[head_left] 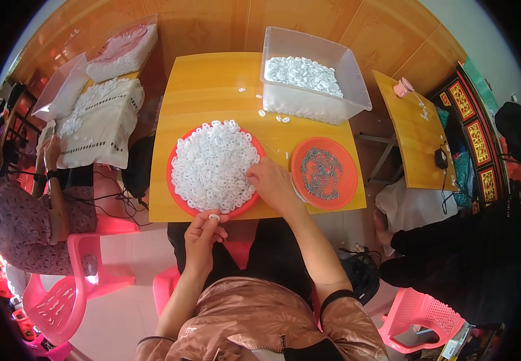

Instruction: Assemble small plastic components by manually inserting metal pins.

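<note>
My left hand (200, 239) is closed at the near edge of the table, pinching a small white oval plastic piece (214, 217) between thumb and fingertips. Just beyond it, a red round tray (172, 191) carries a big heap of the same white pieces (212, 165), which seem to have holes in them. At the heap's right edge, my right hand (271, 183) has its fingers bent together; whatever they grip is too small to make out. To its right stands an orange-red plate (346, 171) with many small grey metal pieces (322, 174), screw-like in shape.
A clear plastic bin (317, 102) full of white pieces stands at the table's far right. Several loose pieces lie near it. At left, a person (38, 222) sits at a cloth-covered table (101, 129). A side table (414, 138) holds a pink cup (403, 88).
</note>
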Motion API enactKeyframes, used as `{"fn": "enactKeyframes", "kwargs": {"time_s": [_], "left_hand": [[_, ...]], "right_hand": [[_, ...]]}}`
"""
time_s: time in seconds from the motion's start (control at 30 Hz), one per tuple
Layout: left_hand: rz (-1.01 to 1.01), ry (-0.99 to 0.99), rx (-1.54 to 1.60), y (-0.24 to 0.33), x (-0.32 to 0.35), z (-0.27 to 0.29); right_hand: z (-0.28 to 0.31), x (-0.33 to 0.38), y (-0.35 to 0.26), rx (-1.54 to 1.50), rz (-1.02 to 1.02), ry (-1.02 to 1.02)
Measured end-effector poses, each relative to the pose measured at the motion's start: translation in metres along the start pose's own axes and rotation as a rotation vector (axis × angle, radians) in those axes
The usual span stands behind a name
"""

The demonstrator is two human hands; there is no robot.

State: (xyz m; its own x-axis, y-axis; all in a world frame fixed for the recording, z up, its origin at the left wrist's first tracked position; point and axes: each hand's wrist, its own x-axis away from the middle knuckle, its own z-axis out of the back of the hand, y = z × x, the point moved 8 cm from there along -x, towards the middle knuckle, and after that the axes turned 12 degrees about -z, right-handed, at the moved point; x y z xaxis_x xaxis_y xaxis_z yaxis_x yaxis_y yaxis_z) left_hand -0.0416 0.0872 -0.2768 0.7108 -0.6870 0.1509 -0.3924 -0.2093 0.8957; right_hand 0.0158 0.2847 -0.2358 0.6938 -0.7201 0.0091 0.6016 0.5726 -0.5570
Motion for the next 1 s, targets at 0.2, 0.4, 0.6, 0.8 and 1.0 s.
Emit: {"fn": "enactKeyframes", "kwargs": {"time_s": [0.2, 0.4, 0.6, 0.8, 1.0], "left_hand": [[0.013, 0.009, -0.057, 0.0, -0.004, 0.004], [-0.068, -0.022, -0.155, 0.007, -0.009, 0.0], [-0.048, 0.005, -0.158, 0.009, -0.01, 0.001], [-0.012, -0.057, -0.185, -0.002, -0.009, -0.016], [0.046, -0.105, -0.176, -0.003, -0.01, -0.038]], "right_hand": [[0.009, -0.007, -0.005, -0.121, 0.02, 0.03], [0.052, -0.002, 0.008, 0.054, -0.058, 0.127], [0.111, 0.023, 0.069, 0.166, -0.254, 0.293], [0.126, 0.041, 0.138, 0.238, -0.525, 0.284], [0.117, 0.042, 0.164, 0.136, -0.516, 0.293]]}}
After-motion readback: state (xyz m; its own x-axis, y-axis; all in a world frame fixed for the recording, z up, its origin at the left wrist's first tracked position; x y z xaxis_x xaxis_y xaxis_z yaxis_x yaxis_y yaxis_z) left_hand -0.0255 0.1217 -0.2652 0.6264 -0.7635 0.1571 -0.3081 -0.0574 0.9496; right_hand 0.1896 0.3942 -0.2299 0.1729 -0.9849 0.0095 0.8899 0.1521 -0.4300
